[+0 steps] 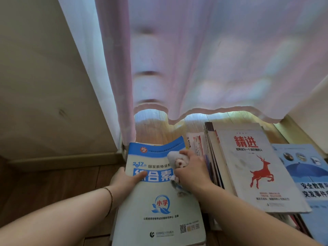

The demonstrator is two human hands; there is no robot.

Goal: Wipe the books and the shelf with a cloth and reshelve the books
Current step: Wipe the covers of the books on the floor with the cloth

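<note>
Books first: a blue-and-white workbook (156,189) lies face up near centre, on top of a low stack on the wood floor (53,189). Only one view, head cam, looking down.

Left hand (124,180) grips the workbook's left edge, thumb on the cover over the blue title band, other fingers tucked under and out of sight. Right hand (191,171) presses a small white cloth (177,161) onto the cover's upper right part, fingers curled round the bunched cloth. Thin bracelet (110,197) on the left wrist.

Right of the workbook, touching or nearly so: a row of books standing on edge (200,148), then a white book with a red deer (255,167) lying flat on a pile, and a blue book with an umbrella picture (308,174) at far right, partly cut off. A pink curtain (213,59) hangs behind, hem just above the far books. Can't see the shelf clearly.

Judgement: step is wiping the cover; reshelving not yet begun, several books still out.

Risks: cover's far corner curls up already, so a hard swipe toward it could crease or fold it. Workbook overhangs its stack, so pressing near the edge w/o the left hand's hold could tip it off. Right forearm sits close to the upright row; a wide stroke could knock those over.
</note>
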